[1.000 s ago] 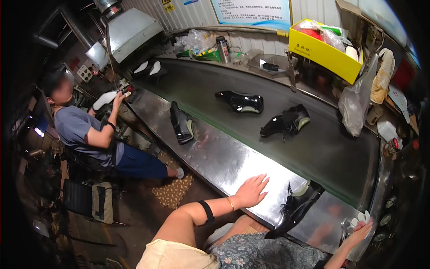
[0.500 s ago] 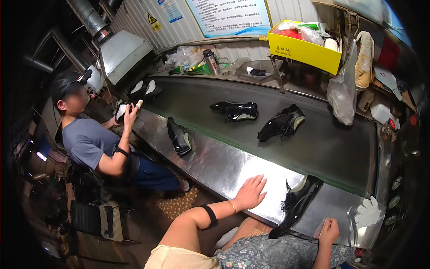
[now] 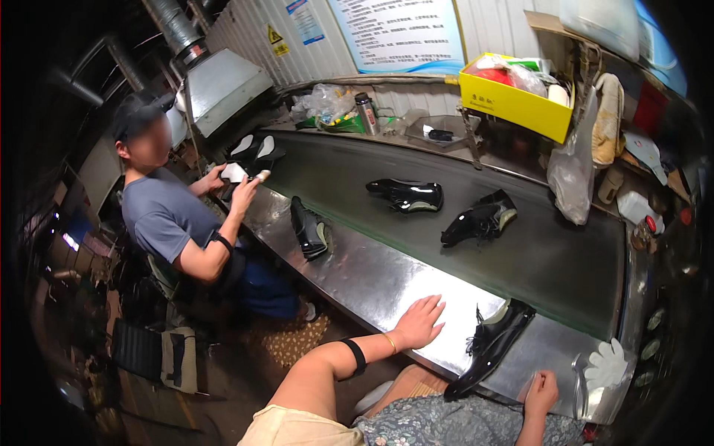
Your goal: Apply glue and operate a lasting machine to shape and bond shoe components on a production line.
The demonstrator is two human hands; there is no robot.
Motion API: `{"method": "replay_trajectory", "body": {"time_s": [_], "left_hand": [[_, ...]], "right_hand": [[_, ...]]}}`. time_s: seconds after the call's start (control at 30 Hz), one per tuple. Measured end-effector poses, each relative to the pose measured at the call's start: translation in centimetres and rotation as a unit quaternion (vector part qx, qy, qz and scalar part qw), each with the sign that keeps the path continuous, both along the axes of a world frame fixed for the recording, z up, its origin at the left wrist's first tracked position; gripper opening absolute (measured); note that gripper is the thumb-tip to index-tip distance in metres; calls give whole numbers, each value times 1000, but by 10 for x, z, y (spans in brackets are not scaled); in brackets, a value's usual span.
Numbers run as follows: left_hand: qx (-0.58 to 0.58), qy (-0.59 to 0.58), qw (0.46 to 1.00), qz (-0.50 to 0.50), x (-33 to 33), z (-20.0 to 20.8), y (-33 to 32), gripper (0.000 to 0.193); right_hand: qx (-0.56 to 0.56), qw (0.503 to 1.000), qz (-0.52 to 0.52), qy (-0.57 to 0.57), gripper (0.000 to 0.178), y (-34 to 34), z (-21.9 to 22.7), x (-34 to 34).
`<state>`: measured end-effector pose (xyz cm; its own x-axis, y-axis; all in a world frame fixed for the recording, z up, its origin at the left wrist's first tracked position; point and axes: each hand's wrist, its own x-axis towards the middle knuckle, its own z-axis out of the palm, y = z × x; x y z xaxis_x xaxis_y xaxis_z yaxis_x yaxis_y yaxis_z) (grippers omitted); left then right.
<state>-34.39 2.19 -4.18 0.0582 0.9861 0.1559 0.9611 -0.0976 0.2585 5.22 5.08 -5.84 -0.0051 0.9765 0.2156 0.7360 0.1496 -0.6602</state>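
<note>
My left hand (image 3: 420, 322) lies palm down on the shiny metal ledge (image 3: 357, 290), fingers stretched out, holding nothing. To its right a black lace-up shoe (image 3: 497, 340) rests across the ledge, its toe pointing toward me past the near edge. Beyond that shoe, my right hand (image 3: 541, 394) hovers near the ledge's front with its fingers curled; whatever may be in them is hidden. A white glove (image 3: 606, 364) lies by the ledge's right end, next to a curved metal tool (image 3: 580, 377).
Black shoes (image 3: 405, 195) (image 3: 480, 217) lie on the dark conveyor belt (image 3: 550, 260); another shoe (image 3: 309, 229) sits on the ledge further left. A co-worker (image 3: 171, 201) there holds a shoe with a white sole (image 3: 235, 173). A yellow box (image 3: 517, 104) and hanging plastic bag (image 3: 571, 182) are behind.
My view has shifted slightly, so the background appears further right and lower. The co-worker's hands have moved right with the shoe. My hands have stayed almost in place.
</note>
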Motion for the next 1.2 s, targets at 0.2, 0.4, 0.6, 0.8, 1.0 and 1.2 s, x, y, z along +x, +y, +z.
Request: {"method": "replay_trajectory", "body": {"time_s": [0.2, 0.4, 0.6, 0.8, 1.0, 1.2], "left_hand": [[1, -6, 1000, 4, 0, 0, -2, 56], [7, 0, 1000, -1, 0, -1, -3, 56], [5, 11, 1000, -2, 0, 0, -4, 54], [-1, 12, 1000, 2, 1, 4, -4, 53], [8, 15, 1000, -2, 0, 3, -5, 53], [3, 17, 1000, -8, 0, 2, -5, 53]], "right_hand": [[-9, 1000, 0, -2, 9, -3, 0, 1], [17, 1000, -4, -17, 9, -5, 0, -2], [-1, 1000, -10, -29, 9, -6, -1, -2], [30, 999, 6, -8, 8, -7, 0, -2], [27, 999, -3, -24, 8, -8, 0, -3], [22, 1000, -11, -8, 7, -8, -3, -3]]}}
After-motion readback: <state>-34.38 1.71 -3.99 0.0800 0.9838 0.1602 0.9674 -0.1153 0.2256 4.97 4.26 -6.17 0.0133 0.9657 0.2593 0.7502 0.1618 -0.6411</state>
